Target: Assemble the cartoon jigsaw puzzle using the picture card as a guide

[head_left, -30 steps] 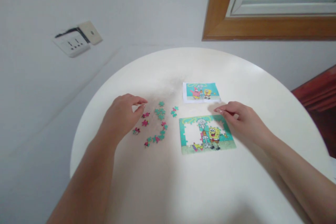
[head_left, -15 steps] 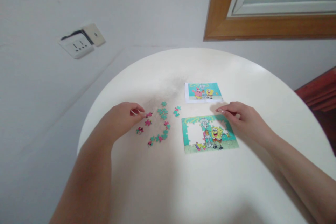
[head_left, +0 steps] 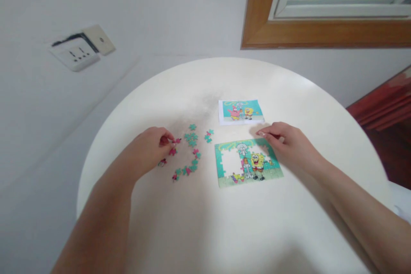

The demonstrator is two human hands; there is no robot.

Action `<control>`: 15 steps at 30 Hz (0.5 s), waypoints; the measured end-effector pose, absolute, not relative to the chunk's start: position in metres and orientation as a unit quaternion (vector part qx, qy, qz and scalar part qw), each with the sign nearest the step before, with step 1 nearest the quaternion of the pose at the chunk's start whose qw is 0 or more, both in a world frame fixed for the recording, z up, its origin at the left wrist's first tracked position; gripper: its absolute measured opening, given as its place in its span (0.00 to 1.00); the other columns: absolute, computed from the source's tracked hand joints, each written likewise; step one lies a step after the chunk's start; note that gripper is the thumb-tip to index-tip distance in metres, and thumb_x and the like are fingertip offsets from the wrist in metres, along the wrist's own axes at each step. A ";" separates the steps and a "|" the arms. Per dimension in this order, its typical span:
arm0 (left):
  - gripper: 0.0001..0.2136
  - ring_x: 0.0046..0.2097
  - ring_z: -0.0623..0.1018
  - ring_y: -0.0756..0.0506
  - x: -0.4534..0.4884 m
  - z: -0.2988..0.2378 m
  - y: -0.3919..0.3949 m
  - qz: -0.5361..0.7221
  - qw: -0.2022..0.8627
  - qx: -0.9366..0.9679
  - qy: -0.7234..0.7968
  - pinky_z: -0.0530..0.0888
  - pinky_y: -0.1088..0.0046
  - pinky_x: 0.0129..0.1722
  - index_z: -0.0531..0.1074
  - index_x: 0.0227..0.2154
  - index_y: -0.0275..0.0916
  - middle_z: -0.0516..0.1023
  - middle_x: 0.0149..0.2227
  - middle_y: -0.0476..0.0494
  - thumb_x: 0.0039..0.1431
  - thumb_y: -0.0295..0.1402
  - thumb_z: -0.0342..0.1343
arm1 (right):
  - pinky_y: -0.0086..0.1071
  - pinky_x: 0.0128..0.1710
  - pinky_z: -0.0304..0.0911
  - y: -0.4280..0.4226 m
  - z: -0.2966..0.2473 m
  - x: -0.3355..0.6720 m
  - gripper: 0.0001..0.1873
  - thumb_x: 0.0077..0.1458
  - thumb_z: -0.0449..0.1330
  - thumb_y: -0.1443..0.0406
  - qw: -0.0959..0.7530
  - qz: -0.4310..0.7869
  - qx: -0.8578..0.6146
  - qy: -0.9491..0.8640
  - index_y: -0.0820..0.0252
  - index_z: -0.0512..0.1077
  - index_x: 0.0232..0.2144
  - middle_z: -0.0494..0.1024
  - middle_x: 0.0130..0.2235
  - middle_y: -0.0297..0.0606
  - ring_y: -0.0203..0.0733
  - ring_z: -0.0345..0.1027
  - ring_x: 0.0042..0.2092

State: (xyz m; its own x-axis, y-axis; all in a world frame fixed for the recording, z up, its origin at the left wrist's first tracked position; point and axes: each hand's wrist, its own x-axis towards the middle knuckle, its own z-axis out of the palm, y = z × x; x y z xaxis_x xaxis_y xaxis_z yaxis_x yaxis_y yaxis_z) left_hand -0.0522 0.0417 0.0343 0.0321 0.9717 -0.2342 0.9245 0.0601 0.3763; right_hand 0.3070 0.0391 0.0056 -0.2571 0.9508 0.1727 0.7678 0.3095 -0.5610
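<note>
My left hand (head_left: 152, 150) is closed, thumb and fingertips together at the edge of a pink puzzle piece (head_left: 176, 141). Close under those fingertips lie another pink piece (head_left: 172, 151) and a piece with dark and white marks (head_left: 162, 162). My right hand (head_left: 282, 139) is in a pinch above the upper right of a partly filled cartoon jigsaw puzzle (head_left: 272, 173); whatever its fingertips hold is too small to make out. The puzzle has a large gap at left and a smaller one at upper right.
Loose green pieces (head_left: 192, 137) and pink-green ones (head_left: 186, 171) lie between my left hand and the puzzle. Behind the puzzle lies a reference picture card (head_left: 242, 111). The round white table (head_left: 180, 231) stands against a wall with a socket (head_left: 77, 54).
My left fingertips have moved slightly onto the pink piece, and the white sliver seen in that hand no longer shows. My right hand stays over the puzzle. The whole view has shifted a little.
</note>
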 end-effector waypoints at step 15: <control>0.11 0.33 0.78 0.43 -0.026 0.037 0.030 0.033 0.246 0.759 0.602 0.72 0.68 0.33 0.75 0.31 0.41 0.79 0.31 0.46 0.53 0.40 0.52 | 0.35 0.34 0.63 0.039 0.007 0.307 0.14 0.58 0.53 0.66 0.245 0.194 -0.553 -0.773 0.56 0.78 0.38 0.79 0.36 0.38 0.40 0.69 0.35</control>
State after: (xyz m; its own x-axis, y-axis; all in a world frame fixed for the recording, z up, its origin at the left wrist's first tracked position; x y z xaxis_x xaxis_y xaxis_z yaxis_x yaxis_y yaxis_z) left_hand -0.0257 0.0301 0.0369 0.2739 0.9300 -0.2450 0.8973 -0.1554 0.4132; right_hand 0.3071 0.0392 0.0066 -0.2689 0.9489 0.1650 0.7585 0.3142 -0.5709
